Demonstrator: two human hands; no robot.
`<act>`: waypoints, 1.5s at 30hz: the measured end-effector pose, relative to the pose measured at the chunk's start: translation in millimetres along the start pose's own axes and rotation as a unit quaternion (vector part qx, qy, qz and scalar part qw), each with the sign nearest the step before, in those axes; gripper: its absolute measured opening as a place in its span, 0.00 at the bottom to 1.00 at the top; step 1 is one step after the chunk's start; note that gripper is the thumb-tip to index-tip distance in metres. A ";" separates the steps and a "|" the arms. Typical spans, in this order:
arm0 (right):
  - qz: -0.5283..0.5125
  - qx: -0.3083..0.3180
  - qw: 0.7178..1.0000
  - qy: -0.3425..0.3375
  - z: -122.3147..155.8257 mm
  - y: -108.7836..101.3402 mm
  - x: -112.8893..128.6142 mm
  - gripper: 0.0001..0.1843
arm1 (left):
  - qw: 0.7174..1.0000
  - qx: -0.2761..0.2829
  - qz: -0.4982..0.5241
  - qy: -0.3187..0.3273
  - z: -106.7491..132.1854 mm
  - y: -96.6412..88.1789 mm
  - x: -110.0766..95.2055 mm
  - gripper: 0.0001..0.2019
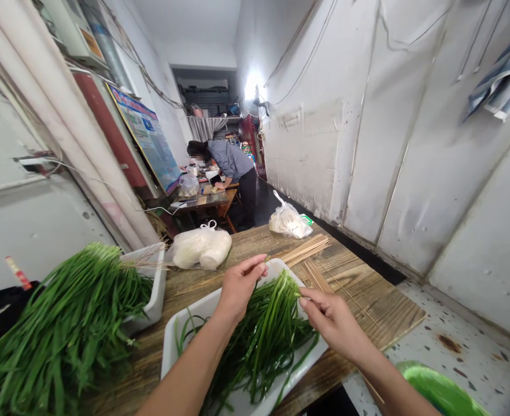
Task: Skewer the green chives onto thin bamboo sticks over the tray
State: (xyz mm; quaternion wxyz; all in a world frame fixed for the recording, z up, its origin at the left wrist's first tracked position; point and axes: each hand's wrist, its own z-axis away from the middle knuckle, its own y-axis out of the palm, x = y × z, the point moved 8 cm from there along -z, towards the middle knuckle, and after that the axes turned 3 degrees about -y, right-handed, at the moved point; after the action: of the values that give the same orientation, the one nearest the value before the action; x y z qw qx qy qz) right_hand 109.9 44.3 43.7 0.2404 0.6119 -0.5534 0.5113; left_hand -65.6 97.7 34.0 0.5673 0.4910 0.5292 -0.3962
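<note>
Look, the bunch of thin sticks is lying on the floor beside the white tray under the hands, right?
Only the surface is wrong: the head view shows the bunch of thin sticks on the wooden table, beside that white tray.

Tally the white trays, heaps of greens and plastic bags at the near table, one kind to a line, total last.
White trays: 2
Heaps of greens: 2
Plastic bags: 2
Total: 6
</note>
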 end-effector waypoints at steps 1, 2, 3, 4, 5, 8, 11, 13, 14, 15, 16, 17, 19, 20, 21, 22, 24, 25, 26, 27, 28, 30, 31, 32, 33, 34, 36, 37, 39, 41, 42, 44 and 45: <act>0.002 0.002 1.000 -0.003 -0.2 0.4 1.2 0.14 | 1.000 0.001 -0.001 -0.001 0.3 0.9 -0.3 0.20; 0.004 0.004 1.000 -0.006 -0.4 0.7 2.0 0.14 | 1.000 0.002 0.006 -0.006 0.5 1.8 -0.1 0.20; 0.005 0.005 1.000 -0.008 -0.4 0.9 2.3 0.14 | 1.000 0.001 0.017 -0.012 0.7 2.5 0.3 0.20; 0.007 0.004 1.000 -0.007 -0.3 1.0 1.9 0.14 | 0.999 -0.001 0.030 -0.017 0.8 3.0 0.5 0.19; 0.007 0.003 1.000 -0.006 -0.2 0.8 1.2 0.14 | 0.999 -0.005 0.043 -0.020 1.0 3.2 0.6 0.18; 0.007 -0.006 1.000 -0.003 0.7 -0.2 -1.3 0.14 | 0.996 -0.013 0.077 -0.031 2.0 4.1 0.7 0.17; 0.010 -0.008 1.000 -0.005 1.8 -0.2 -2.6 0.13 | 0.994 -0.013 0.096 -0.044 3.9 5.7 0.6 0.16; 0.012 -0.007 1.000 -0.001 2.3 0.2 -3.7 0.13 | 0.994 -0.011 0.100 -0.047 5.2 6.7 -0.3 0.16; 0.012 -0.006 1.000 0.001 2.4 0.3 -4.2 0.13 | 0.994 -0.010 0.100 -0.048 5.7 7.1 -0.8 0.16; 0.012 -0.006 1.000 0.003 2.4 0.5 -4.4 0.13 | 0.994 -0.010 0.099 -0.049 6.2 7.5 -1.2 0.16; 0.011 -0.005 1.000 0.004 2.3 0.6 -4.4 0.13 | 0.994 -0.009 0.098 -0.049 6.6 7.9 -1.6 0.16; 0.009 -0.005 1.000 0.004 2.1 0.8 -4.1 0.13 | 0.994 -0.007 0.098 -0.050 6.9 8.6 -1.7 0.16; 0.006 -0.003 1.000 0.002 1.7 1.3 -3.0 0.13 | 0.993 -0.003 0.102 -0.051 7.2 10.0 -1.5 0.15; 0.005 -0.002 1.000 0.001 1.6 1.5 -2.5 0.13 | 0.993 -0.002 0.106 -0.052 7.2 10.5 -1.3 0.15; 0.005 -0.001 1.000 0.000 1.5 1.6 -2.2 0.14 | 0.992 -0.003 0.110 -0.053 7.2 10.9 -1.0 0.15; 0.006 -0.001 1.000 0.000 1.5 1.7 -1.9 0.14 | 0.992 -0.005 0.113 -0.056 7.2 10.9 -0.5 0.15; 0.009 0.000 1.000 0.001 1.9 1.7 -1.9 0.13 | 0.991 -0.012 0.118 -0.060 7.4 10.2 0.5 0.16; 0.010 -0.001 1.000 0.002 2.2 1.6 -2.1 0.13 | 0.991 -0.014 0.119 -0.061 7.6 9.9 0.8 0.16; 0.012 -0.001 1.000 0.002 2.5 1.6 -2.4 0.13 | 0.991 -0.016 0.118 -0.060 7.7 9.6 0.8 0.16; 0.012 -0.002 1.000 0.002 2.7 1.5 -2.7 0.13 | 0.991 -0.016 0.118 -0.058 7.8 9.5 0.7 0.16; 0.012 -0.003 1.000 0.002 2.9 1.4 -2.9 0.13 | 0.991 -0.015 0.117 -0.055 7.9 9.3 0.3 0.16; 0.011 -0.004 1.000 0.001 3.1 1.3 -3.5 0.12 | 0.992 -0.011 0.119 -0.049 7.9 9.6 -0.4 0.16; 0.011 -0.003 1.000 0.000 3.0 1.5 -3.6 0.12 | 0.991 -0.011 0.121 -0.048 7.9 9.6 -0.5 0.16; 0.012 -0.003 1.000 0.000 2.9 1.6 -3.6 0.12 | 0.991 -0.012 0.124 -0.049 7.8 9.5 -0.5 0.16; 0.013 -0.001 1.000 -0.001 2.8 1.8 -3.5 0.12 | 0.991 -0.013 0.125 -0.050 7.7 9.5 -0.4 0.16; 0.014 0.000 1.000 -0.002 2.8 2.0 -3.3 0.12 | 0.991 -0.014 0.126 -0.051 7.7 9.6 -0.4 0.16; 0.015 0.000 1.000 -0.003 2.8 1.9 -2.8 0.11 | 0.991 -0.016 0.125 -0.054 7.8 9.8 -0.2 0.16; 0.016 -0.001 1.000 -0.004 2.9 1.8 -2.6 0.11 | 0.990 -0.015 0.125 -0.056 7.9 10.1 0.0 0.16; 0.018 -0.001 1.000 -0.005 3.0 1.9 -2.3 0.11 | 0.990 -0.014 0.127 -0.058 8.2 10.6 0.7 0.16; 0.015 0.001 1.000 -0.007 3.0 2.5 -2.1 0.12 | 0.990 -0.012 0.128 -0.055 8.1 10.8 0.9 0.16; 0.012 0.003 1.000 -0.006 3.1 3.0 -2.3 0.12 | 0.990 -0.012 0.127 -0.052 7.8 10.6 0.8 0.16; 0.006 0.003 1.000 -0.003 3.4 3.7 -2.8 0.12 | 0.991 -0.014 0.124 -0.048 7.0 9.9 0.8 0.16; 0.004 0.002 1.000 -0.001 3.7 3.7 -3.0 0.12 | 0.991 -0.015 0.123 -0.046 6.7 9.5 0.8 0.16</act>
State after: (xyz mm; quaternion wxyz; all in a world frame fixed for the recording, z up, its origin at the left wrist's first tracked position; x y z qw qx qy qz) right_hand 108.2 41.4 38.6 0.2366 0.6108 -0.5552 0.5126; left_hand -54.9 93.2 34.2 0.6428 0.5248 0.4443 -0.3375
